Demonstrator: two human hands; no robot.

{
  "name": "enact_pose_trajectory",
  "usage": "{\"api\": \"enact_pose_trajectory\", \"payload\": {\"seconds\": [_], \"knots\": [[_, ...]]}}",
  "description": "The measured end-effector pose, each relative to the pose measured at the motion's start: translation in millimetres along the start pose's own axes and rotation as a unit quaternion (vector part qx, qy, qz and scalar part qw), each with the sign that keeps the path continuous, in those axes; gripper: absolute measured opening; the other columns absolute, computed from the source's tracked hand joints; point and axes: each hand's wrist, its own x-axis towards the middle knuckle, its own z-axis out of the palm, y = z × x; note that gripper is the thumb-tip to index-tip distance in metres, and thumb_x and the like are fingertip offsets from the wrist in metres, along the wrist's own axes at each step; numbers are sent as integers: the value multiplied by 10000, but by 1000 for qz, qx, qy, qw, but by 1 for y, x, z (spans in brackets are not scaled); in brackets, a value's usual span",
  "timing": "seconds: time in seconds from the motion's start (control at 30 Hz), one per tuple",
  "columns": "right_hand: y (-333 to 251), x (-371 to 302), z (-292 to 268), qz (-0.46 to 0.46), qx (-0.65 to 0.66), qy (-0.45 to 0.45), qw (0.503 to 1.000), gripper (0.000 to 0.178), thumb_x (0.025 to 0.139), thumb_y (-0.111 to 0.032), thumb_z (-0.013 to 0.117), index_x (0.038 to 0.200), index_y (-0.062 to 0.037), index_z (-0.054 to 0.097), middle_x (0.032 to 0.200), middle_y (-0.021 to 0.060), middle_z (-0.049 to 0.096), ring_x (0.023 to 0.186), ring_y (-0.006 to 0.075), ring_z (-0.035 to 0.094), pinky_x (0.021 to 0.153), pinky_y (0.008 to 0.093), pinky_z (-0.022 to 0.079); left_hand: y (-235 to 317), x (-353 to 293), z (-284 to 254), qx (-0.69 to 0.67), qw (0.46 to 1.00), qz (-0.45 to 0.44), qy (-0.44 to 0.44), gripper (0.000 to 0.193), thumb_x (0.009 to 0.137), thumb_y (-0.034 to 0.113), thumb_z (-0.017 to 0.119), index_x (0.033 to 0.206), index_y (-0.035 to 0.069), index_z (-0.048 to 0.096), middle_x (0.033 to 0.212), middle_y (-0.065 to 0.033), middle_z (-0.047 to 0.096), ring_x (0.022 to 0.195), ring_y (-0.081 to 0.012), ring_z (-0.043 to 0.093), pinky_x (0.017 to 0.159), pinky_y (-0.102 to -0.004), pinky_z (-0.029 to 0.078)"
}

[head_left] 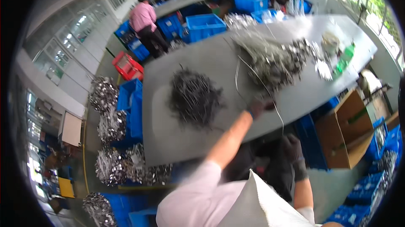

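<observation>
My left hand [262, 105], in a dark glove and smeared by motion, reaches over the table's near edge, just below a heap of clear strands with silvery metal tags [278, 60]. A thin white cord [270, 94] runs past this hand from the tabletop down over the edge. Its lower end meets my right hand [293, 147], which wears a grey glove and is closed at the cord's end, low in front of my dark trousers. Left of my left forearm lies a pile of dark, thin strips [196, 96].
The grey table [160, 134] fills the middle. A green plastic bottle [346, 57] and a tub [330, 41] are at its far right. An open cardboard box [346, 130] stands to my right, blue crates [135, 109] to my left. A person in pink [143, 18] stands beyond a red stool [128, 66].
</observation>
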Motion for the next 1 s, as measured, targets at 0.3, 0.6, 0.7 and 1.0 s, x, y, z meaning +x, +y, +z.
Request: {"api": "enact_pose_trajectory", "payload": {"seconds": [0.3, 0.6, 0.7, 1.0], "knots": [[34, 63, 6, 52, 133, -33, 989, 406, 1043, -364, 509, 1072, -10, 707, 934, 70, 693, 880, 149, 624, 787, 295, 490, -41, -73, 59, 35, 994, 38, 91, 233, 944, 242, 737, 1030, 26, 745, 986, -45, 738, 905, -116, 675, 845, -308, 560], [86, 105, 38, -208, -225, -179, 935, 446, 798, -194, 748, 1196, -51, 606, 1039, 243, 683, 998, 443, 651, 830, 483, 534, -79, -123, 71, -70, 974, -109, 187, 262, 968, 262, 712, 1078, 26, 743, 981, -29, 732, 900, -111, 659, 820, -280, 522], [95, 103, 43, -239, -190, -212, 928, 424, 799, -194, 735, 1181, -47, 623, 1030, 235, 685, 970, 437, 655, 816, 472, 537, -81, -118, 56, 102, 974, -24, 200, 245, 970, 249, 696, 982, 7, 737, 900, -45, 726, 770, -105, 662, 678, -275, 548], [17, 77, 55, 181, 153, -297, 925, 313, 1007, -245, 521, 1204, -38, 649, 779, 36, 655, 618, 103, 590, 531, 270, 466, -25, -97, 10, 87, 962, -96, 241, 336, 962, 307, 706, 915, -23, 749, 777, -81, 734, 635, -141, 700, 594, -294, 578]]}}
